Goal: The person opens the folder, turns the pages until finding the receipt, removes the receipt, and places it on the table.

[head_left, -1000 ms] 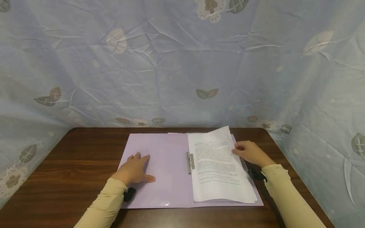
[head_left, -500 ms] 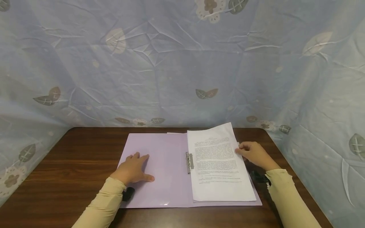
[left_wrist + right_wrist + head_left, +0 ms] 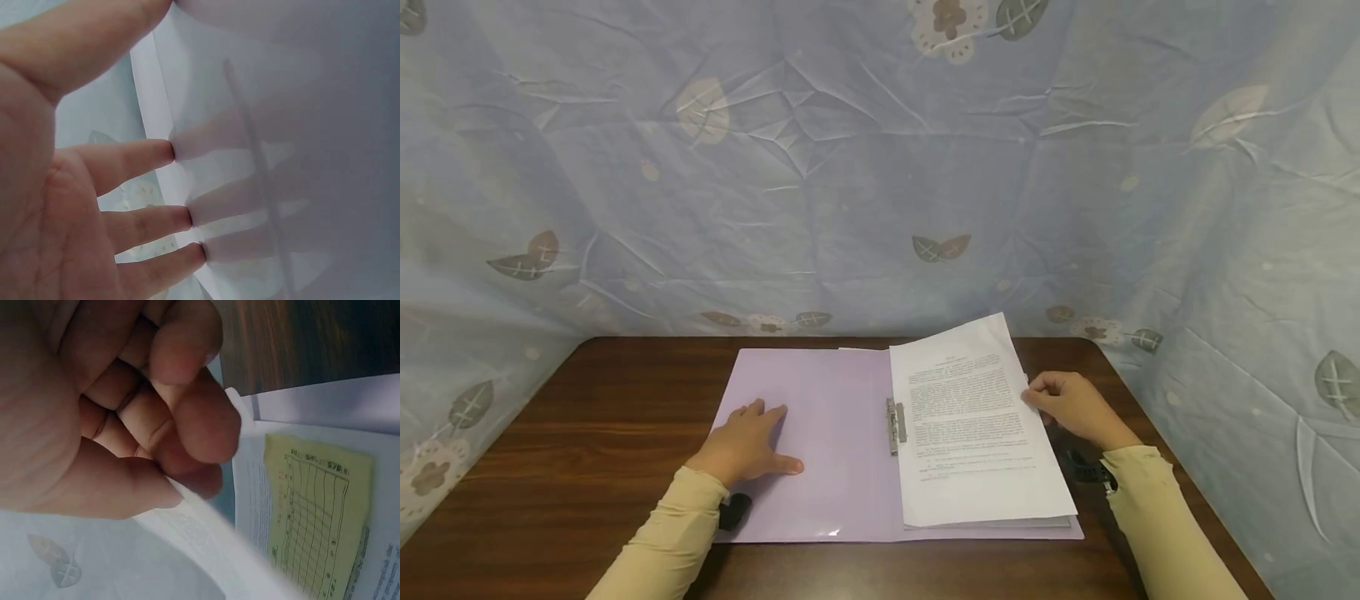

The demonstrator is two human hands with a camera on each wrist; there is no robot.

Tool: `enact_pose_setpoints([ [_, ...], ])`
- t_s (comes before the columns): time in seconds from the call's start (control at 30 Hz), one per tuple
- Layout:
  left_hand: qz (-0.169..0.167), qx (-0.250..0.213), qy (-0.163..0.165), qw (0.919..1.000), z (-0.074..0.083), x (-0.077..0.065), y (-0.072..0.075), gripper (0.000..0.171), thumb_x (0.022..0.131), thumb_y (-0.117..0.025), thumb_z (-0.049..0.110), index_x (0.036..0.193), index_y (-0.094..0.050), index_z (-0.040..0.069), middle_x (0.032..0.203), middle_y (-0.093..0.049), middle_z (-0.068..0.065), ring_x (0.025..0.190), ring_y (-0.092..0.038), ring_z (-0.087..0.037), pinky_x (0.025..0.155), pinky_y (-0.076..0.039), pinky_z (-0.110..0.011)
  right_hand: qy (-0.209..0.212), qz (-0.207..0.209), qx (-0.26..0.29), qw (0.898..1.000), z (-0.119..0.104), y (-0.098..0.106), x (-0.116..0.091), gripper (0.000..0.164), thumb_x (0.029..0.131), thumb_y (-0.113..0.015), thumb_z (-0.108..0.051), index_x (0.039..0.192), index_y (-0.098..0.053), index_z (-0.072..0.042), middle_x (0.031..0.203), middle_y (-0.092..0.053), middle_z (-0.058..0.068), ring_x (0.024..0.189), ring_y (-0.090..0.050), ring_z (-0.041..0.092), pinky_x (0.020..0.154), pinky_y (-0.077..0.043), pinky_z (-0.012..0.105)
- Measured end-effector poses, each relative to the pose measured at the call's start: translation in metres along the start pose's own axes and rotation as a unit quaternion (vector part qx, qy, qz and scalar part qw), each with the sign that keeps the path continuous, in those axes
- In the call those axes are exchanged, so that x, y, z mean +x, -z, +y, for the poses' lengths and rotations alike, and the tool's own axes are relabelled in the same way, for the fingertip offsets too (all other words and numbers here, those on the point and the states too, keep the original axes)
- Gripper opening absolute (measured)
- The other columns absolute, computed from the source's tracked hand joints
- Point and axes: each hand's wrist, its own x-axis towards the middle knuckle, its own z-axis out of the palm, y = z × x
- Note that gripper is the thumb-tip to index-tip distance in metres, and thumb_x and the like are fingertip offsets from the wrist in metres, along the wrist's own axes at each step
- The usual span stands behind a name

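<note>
A light purple folder [image 3: 842, 492] lies spread flat, with a metal clip [image 3: 896, 426] along its middle. My left hand [image 3: 747, 440] rests on the folder's left cover, fingers spread; in the left wrist view its fingertips touch the glossy surface. Over the right cover, printed sheets [image 3: 973, 442] are raised at their right side, the far right corner sticking up. My right hand [image 3: 1067, 407] pinches their right edge between thumb and fingers. Beneath, in the right wrist view, a yellow slip [image 3: 319, 512] with a printed grid lies on another printed page [image 3: 251, 500].
The dark wooden table [image 3: 595, 442] reaches beyond the folder on both sides. A pale blue patterned cloth [image 3: 842, 183] hangs behind and at the sides. A white paper edge [image 3: 853, 348] shows past the folder's back edge. Black wrist devices [image 3: 734, 511] sit below both hands.
The raised sheets' far corner has come up higher, and their lower edge has lifted from the pages beneath. The right hand has moved slightly right, still pinching. The left hand stays in place.
</note>
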Motion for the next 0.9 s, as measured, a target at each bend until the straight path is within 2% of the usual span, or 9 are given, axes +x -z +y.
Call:
enact_pose_setpoints([
  [0.23,0.006,0.004,-0.003,1.0,-0.0039,0.0024,-0.0005,0.105,0.072,-0.087,0.06,0.149,-0.051,-0.002,0.152,-0.039,-0.04,0.14,-0.037,-0.061,0.104,-0.039,-0.074,-0.013,-0.055,-0.001,0.998,-0.0016,-0.0003,-0.0014,0.017,0.098,-0.073,-0.025,0.093,-0.071,-0.008,0.079,-0.069,0.003,0.067,-0.062,0.022,0.056,-0.048,0.034],
  [0.5,0.0,0.001,0.0,1.0,-0.004,0.0009,0.0011,0.104,0.074,-0.086,0.06,0.15,-0.05,-0.002,0.153,-0.038,-0.04,0.141,-0.035,-0.06,0.105,-0.038,-0.073,-0.011,-0.046,0.005,0.999,-0.0022,0.0013,-0.0012,0.015,0.097,-0.072,-0.02,0.09,-0.069,-0.007,0.074,-0.065,0.004,0.065,-0.059,0.021,0.055,-0.047,0.034],
  [0.7,-0.019,0.002,-0.002,0.9998,-0.0032,-0.0013,0.0039,0.102,0.079,-0.083,0.06,0.152,-0.047,-0.001,0.156,-0.032,-0.04,0.143,-0.031,-0.061,0.107,-0.036,-0.074,-0.014,-0.057,0.015,0.998,0.0011,-0.0006,-0.0001,0.015,0.097,-0.072,-0.02,0.092,-0.068,-0.006,0.078,-0.068,0.004,0.067,-0.062,0.022,0.058,-0.049,0.035],
  [0.9,-0.03,-0.01,-0.011,0.9995,-0.0061,-0.0021,0.0068,0.102,0.079,-0.083,0.059,0.153,-0.046,-0.001,0.157,-0.03,-0.041,0.144,-0.028,-0.062,0.108,-0.033,-0.075,-0.009,-0.069,0.031,0.997,0.001,-0.0014,-0.0004,0.014,0.097,-0.072,-0.015,0.095,-0.064,-0.004,0.076,-0.063,0.004,0.066,-0.061,0.02,0.057,-0.049,0.033],
])
